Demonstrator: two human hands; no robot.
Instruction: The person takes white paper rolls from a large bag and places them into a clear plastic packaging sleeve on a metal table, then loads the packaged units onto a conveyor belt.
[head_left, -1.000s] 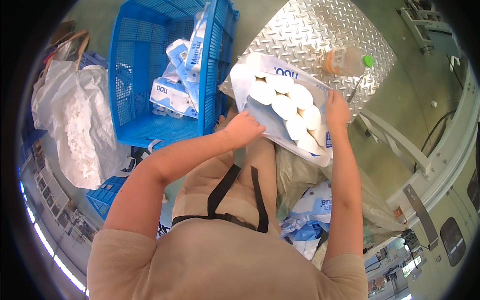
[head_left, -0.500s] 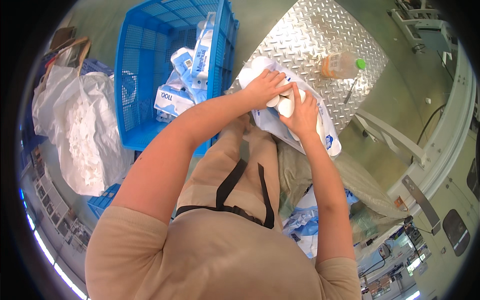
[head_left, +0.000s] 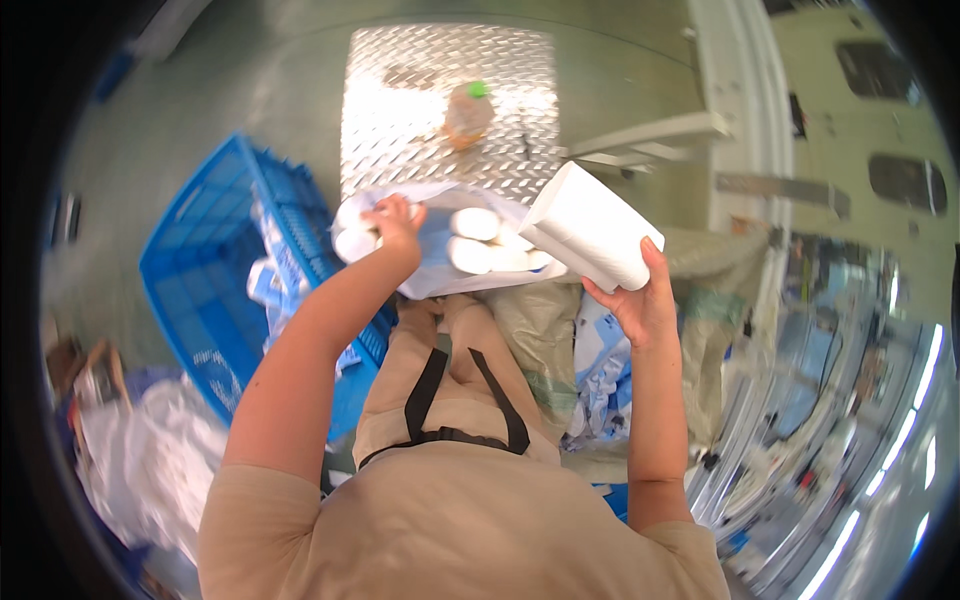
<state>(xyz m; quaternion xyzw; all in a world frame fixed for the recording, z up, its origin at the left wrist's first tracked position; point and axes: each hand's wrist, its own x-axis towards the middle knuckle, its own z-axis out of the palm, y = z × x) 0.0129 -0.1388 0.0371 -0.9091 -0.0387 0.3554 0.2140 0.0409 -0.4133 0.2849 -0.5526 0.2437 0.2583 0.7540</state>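
Firstly, a white sack point(head_left: 150, 440) and a blue crate point(head_left: 205, 300) are left of the left grip, with greenish floor point(head_left: 270, 90) around. The left hand point(head_left: 397, 228) reaches into an opened wrapper point(head_left: 434, 240) of white rolls point(head_left: 475, 223); whether it grips one, I cannot tell. Beyond it, a shiny patterned metal plate point(head_left: 520, 80) bears a green-capped bottle point(head_left: 468, 118). The right hand point(head_left: 640, 295) pinches one white paper roll point(head_left: 590, 225); pale machinery point(head_left: 830, 110) stands farther right.
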